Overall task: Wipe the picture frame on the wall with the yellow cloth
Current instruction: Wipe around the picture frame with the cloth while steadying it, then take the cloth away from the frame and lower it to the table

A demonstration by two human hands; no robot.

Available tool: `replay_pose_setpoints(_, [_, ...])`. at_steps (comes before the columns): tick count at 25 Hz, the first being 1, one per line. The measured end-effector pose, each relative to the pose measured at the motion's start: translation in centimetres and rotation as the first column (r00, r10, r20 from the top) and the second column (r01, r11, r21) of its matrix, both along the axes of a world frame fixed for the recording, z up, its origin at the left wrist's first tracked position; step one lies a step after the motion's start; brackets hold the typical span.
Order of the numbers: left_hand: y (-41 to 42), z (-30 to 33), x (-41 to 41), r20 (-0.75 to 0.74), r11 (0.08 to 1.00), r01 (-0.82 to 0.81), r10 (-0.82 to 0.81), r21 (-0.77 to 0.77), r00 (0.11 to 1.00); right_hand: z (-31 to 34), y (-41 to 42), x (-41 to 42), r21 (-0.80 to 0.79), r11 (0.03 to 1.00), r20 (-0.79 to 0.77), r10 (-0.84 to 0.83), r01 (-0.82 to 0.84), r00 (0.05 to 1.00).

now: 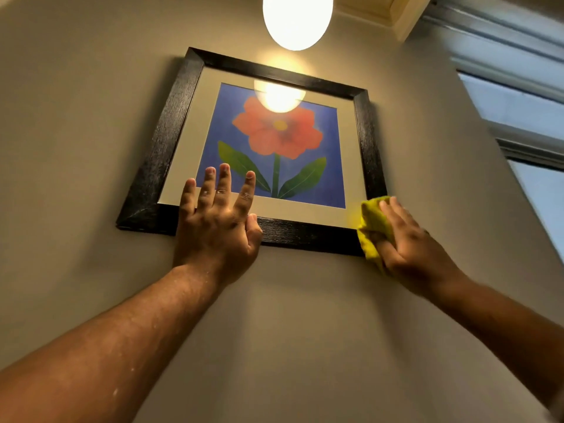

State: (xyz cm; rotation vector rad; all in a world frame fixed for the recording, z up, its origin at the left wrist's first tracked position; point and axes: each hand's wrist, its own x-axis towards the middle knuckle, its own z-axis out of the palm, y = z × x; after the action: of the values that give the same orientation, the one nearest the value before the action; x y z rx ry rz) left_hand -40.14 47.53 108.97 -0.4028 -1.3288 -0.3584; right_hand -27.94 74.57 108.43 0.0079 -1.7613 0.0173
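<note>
A black picture frame hangs on the beige wall, holding a pale mat and a picture of a red flower on blue. My left hand lies flat with fingers spread on the frame's lower left part, over the bottom rail and the glass. My right hand presses a folded yellow cloth against the frame's lower right corner. The cloth covers that corner, and part of it is hidden under my palm.
A lit globe lamp hangs above the frame and glares in the glass. A window with a grey frame fills the right edge. Bare beige wall spreads below and left of the frame.
</note>
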Motion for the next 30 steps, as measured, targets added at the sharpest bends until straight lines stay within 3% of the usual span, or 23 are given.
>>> replay_pose_setpoints(2, [0.0,-0.1,-0.2,-0.002,1.0,0.014,-0.013,0.002,1.0,2.5,-3.9,-0.6,-0.007,0.998,-0.03,-0.06,0.06,0.998])
replay_pose_setpoints(5, [0.0,-0.1,-0.3,-0.004,0.999,0.051,-0.051,-0.003,0.999,-0.8,-6.3,-3.1,0.398,0.917,0.043,-0.066,0.043,0.997])
replay_pose_setpoints(7, [-0.1,0.0,-0.4,-0.003,0.998,0.059,-0.059,-0.011,0.998,-0.1,-4.4,-2.3,0.473,0.881,0.061,-0.042,0.008,0.997])
replay_pose_setpoints(10, [-0.1,-0.2,-0.5,0.004,0.999,0.042,-0.041,-0.025,0.999,8.5,-1.6,-0.7,0.132,0.98,0.021,-0.154,0.15,0.988])
replay_pose_setpoints(12, [-0.2,-0.1,-0.3,0.011,0.999,0.036,-0.035,-0.032,0.999,14.8,-1.9,0.5,-0.081,0.987,0.054,-0.133,0.137,0.99])
replay_pose_setpoints(14, [-0.3,0.0,0.0,0.036,0.999,0.029,-0.027,-0.035,0.999,17.2,-3.3,0.6,-0.169,0.982,0.074,-0.075,0.086,0.994])
replay_pose_setpoints(16, [-0.2,-0.1,0.2,0.076,0.999,-0.004,0.007,-0.034,0.997,14.7,-3.7,0.2,-0.131,0.989,0.074,-0.058,0.068,0.996])
replay_pose_setpoints(19, [-0.5,-0.1,0.9,0.165,0.997,-0.021,0.033,-0.073,0.986,3.0,-2.7,0.5,0.07,0.998,0.128,-0.021,0.012,0.992])
replay_pose_setpoints(22, [-1.2,0.2,2.2,0.35,0.986,-0.027,0.084,-0.166,0.933,-3.3,-1.7,2.3,0.221,0.975,0.236,-0.034,-0.02,0.971])
replay_pose_setpoints(24, [-1.8,-0.2,3.5,0.409,0.979,-0.029,0.111,-0.201,0.906,-3.8,-2.2,3.6,0.191,0.976,0.344,0.036,-0.108,0.938])
replay_pose_setpoints(26, [-2.5,-1.8,5.7,0.286,0.966,-0.036,0.111,-0.255,0.952,-4.5,-3.4,4.7,0.068,0.933,0.443,0.289,-0.353,0.849])
replay_pose_setpoints(28, [-3.6,-4.3,8.0,0.136,0.894,0.019,0.047,-0.448,0.99,-6.0,-4.7,4.6,-0.027,0.841,0.496,0.481,-0.54,0.723])
replay_pose_setpoints(30, [-5.3,-7.2,10.5,0.238,0.789,0.177,-0.04,-0.589,0.971,-8.1,-6.9,3.9,-0.049,0.8,0.626,0.491,-0.597,0.606])
